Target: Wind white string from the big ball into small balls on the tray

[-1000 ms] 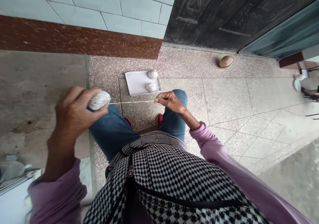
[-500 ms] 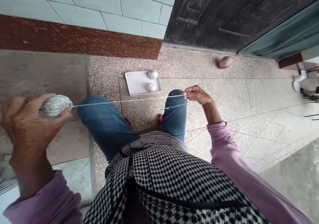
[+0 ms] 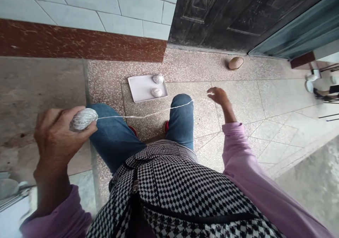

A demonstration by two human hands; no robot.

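My left hand [image 3: 57, 139] is closed around a ball of white thread [image 3: 83, 119], held out beyond my left knee. A strand of thread [image 3: 148, 113] runs from the ball to the right across both knees and ends loose over my right knee [image 3: 181, 105]. My right hand [image 3: 218, 96] hovers to the right of that knee with its fingers spread, holding nothing. On the floor ahead lies a white tray [image 3: 140, 89] with two more thread balls [image 3: 156, 92] along its right side.
A tiled wall with a red-brown skirting [image 3: 79, 45] runs along the back. A dark door [image 3: 233, 12] stands at the back right, with a small brown rounded object [image 3: 235, 63] on the floor before it. Some items [image 3: 321, 86] sit at the far right edge.
My right hand has let go of the strand and opened, moving slightly right. The thread now sags over my right knee. My left hand with the ball has come back inward.
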